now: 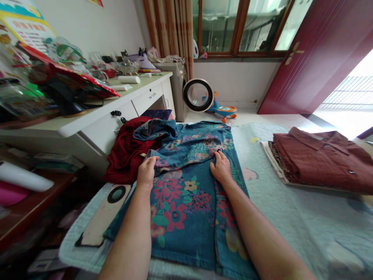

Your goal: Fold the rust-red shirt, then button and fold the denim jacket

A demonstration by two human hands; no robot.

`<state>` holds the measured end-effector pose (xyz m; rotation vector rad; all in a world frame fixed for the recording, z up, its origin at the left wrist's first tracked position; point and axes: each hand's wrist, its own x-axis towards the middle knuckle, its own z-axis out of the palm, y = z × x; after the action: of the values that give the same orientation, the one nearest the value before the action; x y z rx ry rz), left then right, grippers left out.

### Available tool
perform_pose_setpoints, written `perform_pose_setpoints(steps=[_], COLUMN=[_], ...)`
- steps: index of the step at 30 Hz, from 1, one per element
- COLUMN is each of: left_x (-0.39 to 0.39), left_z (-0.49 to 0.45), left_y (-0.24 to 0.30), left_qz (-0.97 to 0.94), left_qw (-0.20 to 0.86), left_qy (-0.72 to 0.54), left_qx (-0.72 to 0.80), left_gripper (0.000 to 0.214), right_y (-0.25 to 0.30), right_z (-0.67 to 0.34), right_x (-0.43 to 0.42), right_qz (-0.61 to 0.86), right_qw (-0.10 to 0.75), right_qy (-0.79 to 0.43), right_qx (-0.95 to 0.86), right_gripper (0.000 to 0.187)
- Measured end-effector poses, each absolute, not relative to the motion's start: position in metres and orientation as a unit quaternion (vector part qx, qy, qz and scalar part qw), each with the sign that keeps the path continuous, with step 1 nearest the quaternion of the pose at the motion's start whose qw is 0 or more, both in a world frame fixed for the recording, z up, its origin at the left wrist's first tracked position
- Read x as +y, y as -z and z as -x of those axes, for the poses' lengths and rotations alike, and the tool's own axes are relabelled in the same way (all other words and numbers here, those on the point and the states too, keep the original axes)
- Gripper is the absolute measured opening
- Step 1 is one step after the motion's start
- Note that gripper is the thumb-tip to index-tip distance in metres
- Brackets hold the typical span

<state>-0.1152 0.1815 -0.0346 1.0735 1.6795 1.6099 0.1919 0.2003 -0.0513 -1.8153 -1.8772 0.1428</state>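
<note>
A blue denim shirt (pixel 183 198) with pink and yellow flowers lies spread in front of me, its upper part folded over and rumpled. At its left side my left hand (pixel 147 171) is closed, with thumb and fingers pinching a folded edge that looks like a cuff. Further right, my right hand (pixel 221 167) is closed on the fold's right end, fingertips on the cloth. Dark red clothing (pixel 126 149) sits bunched beyond my left hand, touching the denim.
Folded clothes with a brown-red shirt (pixel 326 159) on top are stacked at right on the pale green bedspread (pixel 259 217). A tablet-like case (pixel 103 214) lies at left. Behind are a cluttered white desk (pixel 148 99), a washing machine with its round door (pixel 198 95) open, and a ride-on toy (pixel 223 109).
</note>
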Motion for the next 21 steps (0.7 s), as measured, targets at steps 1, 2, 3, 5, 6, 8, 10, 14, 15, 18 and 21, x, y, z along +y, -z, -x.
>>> perform_pose_setpoints(steps=[1,2,3,5,6,8,10,14,15,18,21], left_x=[0.181,0.180,0.179,0.176,0.175,0.175,0.177,0.188,0.192,0.201,0.205], left_z=[0.116,0.117,0.117,0.117,0.116,0.114,0.114,0.120,0.122,0.122,0.103], left_y=[0.035,0.036,0.035,0.032,0.029,0.019,0.005,-0.022,-0.027,-0.032,-0.032], left_qz=[-0.424,-0.442,-0.458,-0.496,-0.520,-0.573,-0.616,-0.650,-0.651,-0.634,-0.587], left_qw=[0.262,0.243,0.224,0.164,0.127,0.054,-0.002,-0.083,-0.096,-0.125,-0.161], left_qy=[-0.571,-0.538,-0.510,-0.469,-0.452,-0.413,-0.373,-0.325,-0.315,-0.278,-0.268], left_qx=[0.653,0.675,0.693,0.712,0.714,0.706,0.694,0.682,0.684,0.711,0.747], left_gripper=[0.036,0.035,0.035,0.040,0.044,0.053,0.057,0.054,0.053,0.052,0.049], right_y=[0.052,0.052,0.052,0.052,0.053,0.053,0.054,0.055,0.055,0.054,0.053], right_z=[-0.192,-0.192,-0.192,-0.192,-0.192,-0.192,-0.192,-0.192,-0.191,-0.191,-0.190], right_x=[0.201,0.201,0.201,0.201,0.201,0.201,0.202,0.202,0.202,0.202,0.202], right_qz=[0.670,0.669,0.669,0.670,0.670,0.669,0.667,0.674,0.678,0.687,0.689], right_qw=[0.261,0.263,0.264,0.266,0.267,0.270,0.275,0.280,0.279,0.267,0.245], right_qy=[-0.051,-0.050,-0.049,-0.048,-0.049,-0.050,-0.049,-0.046,-0.044,-0.039,-0.043], right_qx=[-0.693,-0.693,-0.693,-0.692,-0.691,-0.691,-0.691,-0.682,-0.679,-0.675,-0.681], right_gripper=[0.056,0.056,0.056,0.056,0.056,0.056,0.057,0.063,0.064,0.063,0.057])
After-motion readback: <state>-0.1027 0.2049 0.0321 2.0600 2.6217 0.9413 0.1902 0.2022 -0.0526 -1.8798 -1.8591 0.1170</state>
